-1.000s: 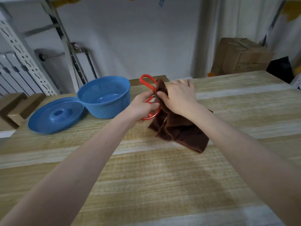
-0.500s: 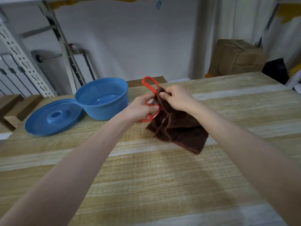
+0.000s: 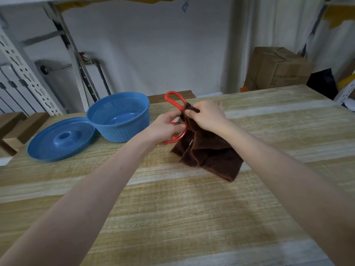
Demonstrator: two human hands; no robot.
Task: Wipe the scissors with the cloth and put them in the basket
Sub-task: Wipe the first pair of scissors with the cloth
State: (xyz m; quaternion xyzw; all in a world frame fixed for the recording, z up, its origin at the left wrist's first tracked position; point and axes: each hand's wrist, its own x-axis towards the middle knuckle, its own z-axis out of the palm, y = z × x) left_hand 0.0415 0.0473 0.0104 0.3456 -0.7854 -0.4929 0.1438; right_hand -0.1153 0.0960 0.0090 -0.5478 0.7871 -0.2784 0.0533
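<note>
Gripping scissors (image 3: 172, 105) in left hand (image 3: 163, 129), pinching cloth (image 3: 209, 152) round them with right hand (image 3: 207, 117), near basket (image 3: 123, 129) at bench's (image 3: 192, 208) far edge.

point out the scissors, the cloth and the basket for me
scissors (image 3: 178, 106): head view, upper red handle loop
cloth (image 3: 211, 156): head view, hanging brown folds
basket (image 3: 123, 131): head view, front of its blue wall

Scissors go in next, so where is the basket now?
Head view: the blue basket stands left of the left hand, between it and the blue lid.
</note>
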